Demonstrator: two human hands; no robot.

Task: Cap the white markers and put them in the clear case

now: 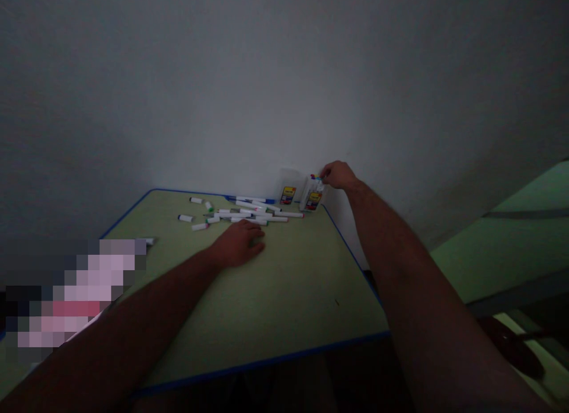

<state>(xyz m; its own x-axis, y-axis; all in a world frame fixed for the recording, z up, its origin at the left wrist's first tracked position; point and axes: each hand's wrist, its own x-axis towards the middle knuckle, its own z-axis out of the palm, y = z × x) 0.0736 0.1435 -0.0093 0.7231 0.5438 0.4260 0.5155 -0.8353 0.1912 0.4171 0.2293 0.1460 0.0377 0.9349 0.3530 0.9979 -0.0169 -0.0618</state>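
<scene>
White-barrelled markers (262,213) lie in a loose heap towards the back of the table, with their caps and ends in several colours. My left hand (240,245) rests palm down at the near edge of this heap, fingers apart and holding nothing. At the back right, my right hand (338,175) is at the top of a clear plastic case (312,198) with a yellow and red label. Its fingers are pinched together beside coloured marker ends at the case's mouth; what they grip is hidden. A second clear case (288,191) stands just left of it.
The pale table (275,300) has a blue edge and stands against a grey wall (249,93). Short white pieces like marker caps (185,218) lie left of the heap. A pixelated area covers the left side. A greenish surface (524,223) is at the right.
</scene>
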